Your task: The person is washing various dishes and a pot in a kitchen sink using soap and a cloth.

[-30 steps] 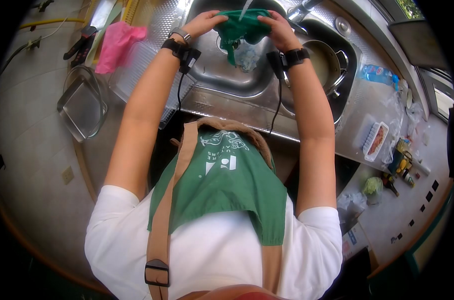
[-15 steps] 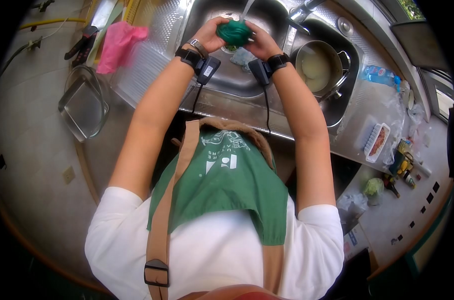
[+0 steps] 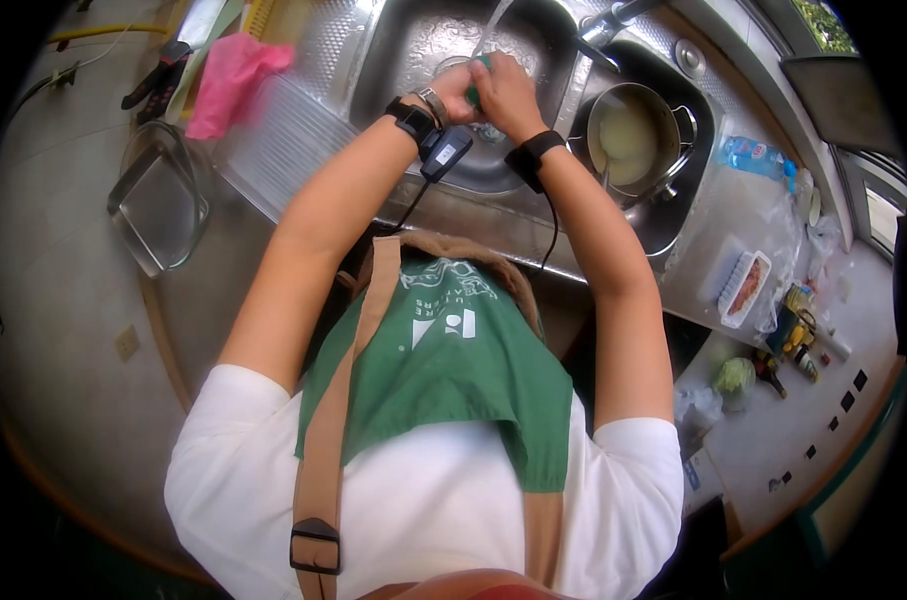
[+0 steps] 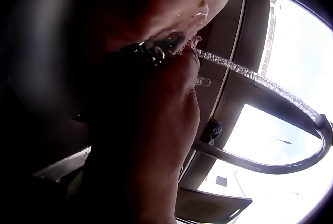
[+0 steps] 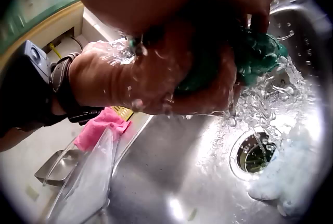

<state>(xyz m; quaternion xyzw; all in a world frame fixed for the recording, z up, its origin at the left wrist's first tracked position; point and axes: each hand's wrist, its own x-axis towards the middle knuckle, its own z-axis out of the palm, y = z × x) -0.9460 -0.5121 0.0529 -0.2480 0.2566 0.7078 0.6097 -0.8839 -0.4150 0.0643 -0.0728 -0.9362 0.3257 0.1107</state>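
Note:
Over the left sink basin (image 3: 399,110), both hands squeeze a wet green cloth (image 5: 257,54) between them. My left hand (image 3: 455,86) cups the bundle from one side, its fingers curled round it in the right wrist view. The right hand (image 3: 511,95) clasps it from the other side and hides much of it. A stream of water (image 4: 244,70) runs down onto the hands. Splashes spray off the cloth above the drain (image 5: 255,153). A pale, crumpled translucent item (image 5: 291,174) lies beside the drain.
A pot (image 3: 629,140) with cloudy liquid stands in the right basin, near the faucet (image 3: 602,30). On the right counter are a water bottle (image 3: 754,155) and a white tray of meat (image 3: 744,288). To the left are a pink cloth (image 3: 236,85) and a metal pan (image 3: 159,205).
The green cloth, first spread between the hands and then gathered into a ball, is now pressed small between them. The hands have come together, and the right hand now covers much of it.

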